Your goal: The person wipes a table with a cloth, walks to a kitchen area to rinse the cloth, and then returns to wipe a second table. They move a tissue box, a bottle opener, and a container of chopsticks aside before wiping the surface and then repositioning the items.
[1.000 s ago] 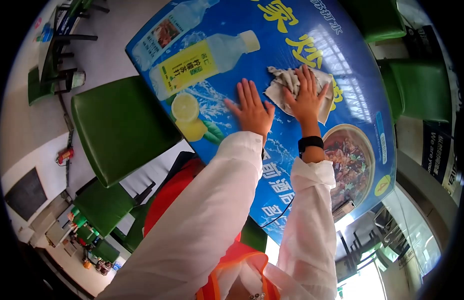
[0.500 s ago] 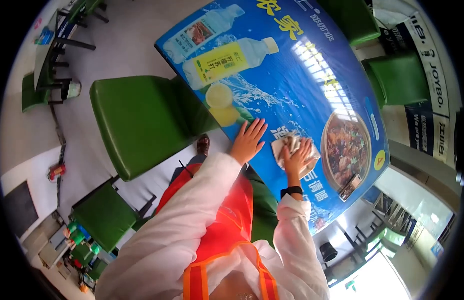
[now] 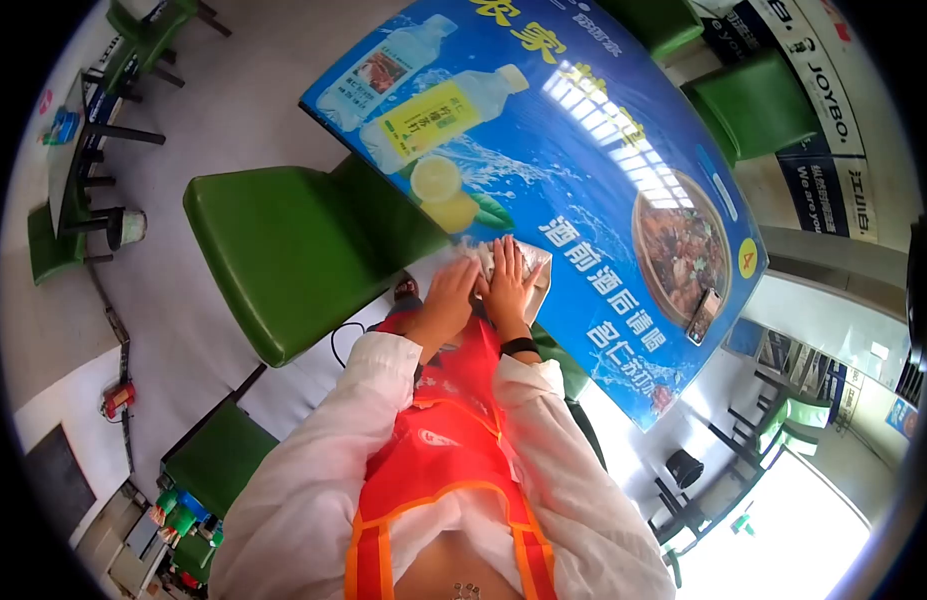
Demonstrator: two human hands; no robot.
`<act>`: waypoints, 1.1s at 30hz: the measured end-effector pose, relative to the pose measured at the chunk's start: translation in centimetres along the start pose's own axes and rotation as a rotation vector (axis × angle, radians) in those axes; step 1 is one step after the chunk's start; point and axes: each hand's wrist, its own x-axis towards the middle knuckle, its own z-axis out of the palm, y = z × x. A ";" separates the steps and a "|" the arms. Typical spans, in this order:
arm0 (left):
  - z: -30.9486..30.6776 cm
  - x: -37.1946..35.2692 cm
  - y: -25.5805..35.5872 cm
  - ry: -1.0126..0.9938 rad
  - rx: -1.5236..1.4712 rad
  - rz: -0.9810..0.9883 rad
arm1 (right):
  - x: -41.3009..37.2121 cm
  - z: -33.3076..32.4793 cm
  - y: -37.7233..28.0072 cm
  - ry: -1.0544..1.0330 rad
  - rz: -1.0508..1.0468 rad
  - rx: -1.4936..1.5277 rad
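Observation:
A light-coloured cloth (image 3: 536, 262) lies bunched at the near edge of the blue printed table (image 3: 583, 300). My right hand (image 3: 505, 290), with a black band at the wrist, presses on the cloth, its fingers stretched forward over it. My left hand (image 3: 445, 300) is just beside it at the edge, fingers close together and curved, fingertips against the cloth's left part. What lies under the left palm is hidden.
A phone (image 3: 703, 316) lies at the table's right end, on the printed bowl of food. One green chair (image 3: 283, 250) stands close at the left, and another green chair (image 3: 753, 105) stands beyond the table. A dark bin (image 3: 684, 467) is on the floor at right.
My right hand has drawn the cloth left and toward me, from the table's middle to its near edge. The left hand has come off the tabletop, back to the edge beside it.

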 end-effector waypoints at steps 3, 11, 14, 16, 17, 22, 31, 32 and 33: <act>2.7 1.5 3.8 -0.023 0.021 0.170 | -2.7 0.4 4.5 0.056 0.117 0.015; 14.5 6.8 13.4 -0.100 -0.020 0.460 | -7.0 -4.3 18.4 0.028 0.470 0.137; 13.4 9.0 15.3 -0.126 -0.009 0.423 | -5.4 -5.8 20.0 0.034 0.506 0.140; 13.8 10.2 14.2 -0.196 -0.048 0.352 | -3.8 -6.6 20.1 0.032 0.535 0.136; 14.5 10.7 12.9 -0.199 -0.048 0.357 | -2.9 -6.3 20.5 0.034 0.540 0.137; 7.9 13.8 5.8 0.013 0.099 -0.031 | 1.2 -5.3 20.5 0.089 0.562 0.315; -4.0 17.6 -2.3 -0.141 0.279 -0.148 | 7.6 -6.6 10.3 -0.007 0.226 0.235; -4.6 17.7 -1.9 -0.123 0.334 -0.138 | 7.2 -6.6 9.5 0.037 0.195 0.207; -4.2 17.7 -2.1 -0.117 0.335 -0.129 | 6.9 -6.4 8.9 0.081 0.162 0.180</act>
